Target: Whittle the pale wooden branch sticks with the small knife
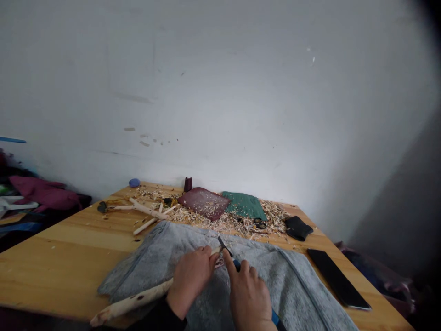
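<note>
The left hand (pixel 190 279) is closed around a peeled wooden branch (pixel 131 300), which runs out past the hand's left side, while the right hand (pixel 248 295) grips a blue-handled carving knife (pixel 236 264) just beside it, its blade (pixel 222 245) rising between the hands. Beneath both hands lies a grey fleece cloth (pixel 148 264) on a pine table (pixel 62 271). Beyond the hands are wood shavings (pixel 220 221), black scissors (pixel 260 224), a dark red pad (pixel 204 203), and a green cloth (pixel 244 205).

Knife handle (pixel 237 264) blue; fleece (pixel 296 285) grey, mottled; pad (pixel 204 203) maroon; second pad (pixel 244 205) green.
</note>
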The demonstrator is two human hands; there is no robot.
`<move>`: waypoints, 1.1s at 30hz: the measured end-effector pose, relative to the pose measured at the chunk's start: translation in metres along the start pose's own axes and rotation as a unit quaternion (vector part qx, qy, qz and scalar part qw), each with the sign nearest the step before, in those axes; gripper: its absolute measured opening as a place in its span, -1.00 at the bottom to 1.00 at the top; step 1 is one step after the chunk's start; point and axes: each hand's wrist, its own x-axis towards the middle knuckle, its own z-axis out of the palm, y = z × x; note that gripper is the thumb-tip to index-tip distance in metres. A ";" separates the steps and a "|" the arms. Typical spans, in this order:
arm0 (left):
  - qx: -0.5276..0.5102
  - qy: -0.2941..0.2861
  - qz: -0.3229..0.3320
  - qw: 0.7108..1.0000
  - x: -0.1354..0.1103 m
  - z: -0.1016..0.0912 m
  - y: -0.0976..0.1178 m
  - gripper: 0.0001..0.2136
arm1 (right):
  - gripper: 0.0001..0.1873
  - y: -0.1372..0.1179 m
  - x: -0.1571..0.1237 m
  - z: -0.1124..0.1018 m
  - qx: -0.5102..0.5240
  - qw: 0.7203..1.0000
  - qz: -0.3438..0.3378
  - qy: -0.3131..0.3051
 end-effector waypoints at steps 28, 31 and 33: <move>0.019 0.018 0.013 1.000 0.000 0.005 0.002 -0.64 | -0.22 0.002 -0.006 -0.001 0.026 0.999 0.015 -0.042; 0.022 0.021 0.011 0.999 -0.001 0.006 0.002 -0.64 | -0.23 -0.002 0.004 -0.002 0.038 0.998 0.013 -0.046; 0.022 0.021 0.007 1.000 -0.001 0.006 0.001 -0.65 | -0.23 -0.003 0.006 -0.002 0.046 0.998 0.008 -0.047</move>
